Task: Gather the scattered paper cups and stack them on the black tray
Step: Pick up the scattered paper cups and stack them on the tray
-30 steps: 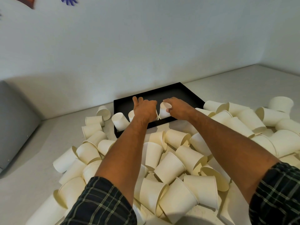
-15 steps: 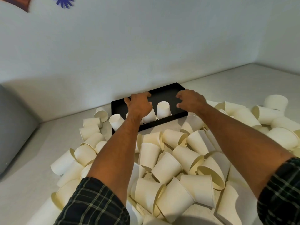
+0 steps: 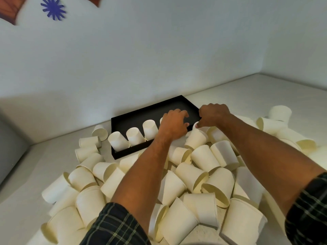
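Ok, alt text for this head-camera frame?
Two bare hands, left hand and right hand, reach over a shallow rectangular black tray holding a row of upside-down white paper cups. Many more white paper cups lie scattered on the pale surface nearer the camera.

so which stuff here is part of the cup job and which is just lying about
Part of the job:
- black tray
- upside-down cups in the tray
- loose paper cups on the counter

Just there:
- blue paper star on the wall
- grey object at the left edge
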`<state>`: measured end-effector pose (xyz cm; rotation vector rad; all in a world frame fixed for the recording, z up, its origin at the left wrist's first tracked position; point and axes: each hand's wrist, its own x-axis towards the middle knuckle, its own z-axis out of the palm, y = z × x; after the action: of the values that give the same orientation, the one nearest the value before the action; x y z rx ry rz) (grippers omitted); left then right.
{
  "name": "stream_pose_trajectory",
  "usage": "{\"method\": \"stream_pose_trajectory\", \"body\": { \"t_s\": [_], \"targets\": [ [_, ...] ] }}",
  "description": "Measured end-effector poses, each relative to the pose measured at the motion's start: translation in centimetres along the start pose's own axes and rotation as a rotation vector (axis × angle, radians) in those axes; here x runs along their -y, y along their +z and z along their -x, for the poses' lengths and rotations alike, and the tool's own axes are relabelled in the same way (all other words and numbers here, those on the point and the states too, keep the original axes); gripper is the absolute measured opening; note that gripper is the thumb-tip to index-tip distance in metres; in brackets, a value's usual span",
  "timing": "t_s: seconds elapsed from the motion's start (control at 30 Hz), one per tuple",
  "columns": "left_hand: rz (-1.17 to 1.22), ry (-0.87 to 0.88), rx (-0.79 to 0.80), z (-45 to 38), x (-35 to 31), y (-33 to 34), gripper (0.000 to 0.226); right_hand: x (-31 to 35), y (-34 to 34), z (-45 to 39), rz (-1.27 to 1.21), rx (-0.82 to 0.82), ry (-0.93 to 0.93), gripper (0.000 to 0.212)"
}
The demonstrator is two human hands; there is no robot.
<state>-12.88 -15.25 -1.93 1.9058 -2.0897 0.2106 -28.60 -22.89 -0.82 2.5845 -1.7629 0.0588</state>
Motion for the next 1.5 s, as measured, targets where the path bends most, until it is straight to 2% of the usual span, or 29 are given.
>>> {"method": "stream_pose_trajectory", "body": {
  "t_s": [0.17,0.4,0.63,0.83,1.0,1.3,1.5],
  "targets": [
    [0.062,-0.006,0.03,0.1,-1.1,0.9,0.04,0.1,-0.3,0.2,-0.001,0.005,0.014,0.063],
    [0.098,-0.037,0.04,-0.1,-1.5,2.0,0.044,-1.0,-2.6,0.1,-0.072,0.254,-0.145,0.055],
    [0.137,-0.071,0.057,-0.2,-1.7,2.3,0.048,-0.6,-0.9,-0.2,0.083,0.206,-0.294,0.062],
    [0.159,-0.097,0.079,0.0,-1.5,2.3,0.049,0.0,-2.1,0.1,0.092,0.277,-0.344,0.069],
    [0.17,-0.118,0.088,0.1,-1.7,2.3,0.051,0.3,-2.1,0.9,0.275,0.221,-0.369,0.072],
    [0.293,-0.178,0.077,-0.5,-2.2,2.6,0.044,-0.2,-2.3,1.6,0.432,-0.033,-0.529,0.029],
    [0.392,-0.263,-0.048,-0.9,-2.0,2.1,0.047,-0.8,-2.1,1.8,0.411,-0.254,-0.557,0.028]
  ]
}}
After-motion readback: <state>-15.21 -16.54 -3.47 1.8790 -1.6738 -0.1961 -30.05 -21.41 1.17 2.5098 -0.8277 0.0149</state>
